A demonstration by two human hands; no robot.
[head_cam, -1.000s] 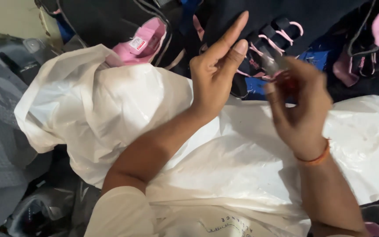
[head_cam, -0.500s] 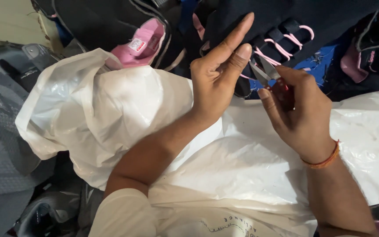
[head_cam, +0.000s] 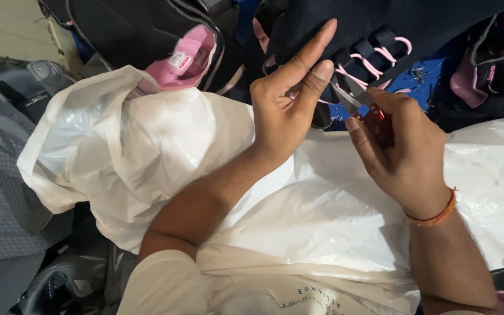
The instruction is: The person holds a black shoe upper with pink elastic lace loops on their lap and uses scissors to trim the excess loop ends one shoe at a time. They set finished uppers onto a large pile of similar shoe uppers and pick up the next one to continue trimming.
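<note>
Two hands busy: your left hand (head_cam: pixel 287 111) pinches dark navy fabric shoe upper (head_cam: pixel 368 29) w/ pink loops, top centre; right hand (head_cam: pixel 406 149) clenches small red-handled thread snips (head_cam: pixel 361 105). Upper soft, floppy — pinch near loops.

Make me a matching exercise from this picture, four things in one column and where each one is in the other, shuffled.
1. thread snips
2. orange wrist thread
3. white plastic bag
4. pink shoe tongue

A. under both forearms
B. on the right wrist
C. upper left, inside a dark shoe upper
D. in the right hand, blades toward the left hand

Pairs: 1-D, 2-B, 3-A, 4-C
</note>
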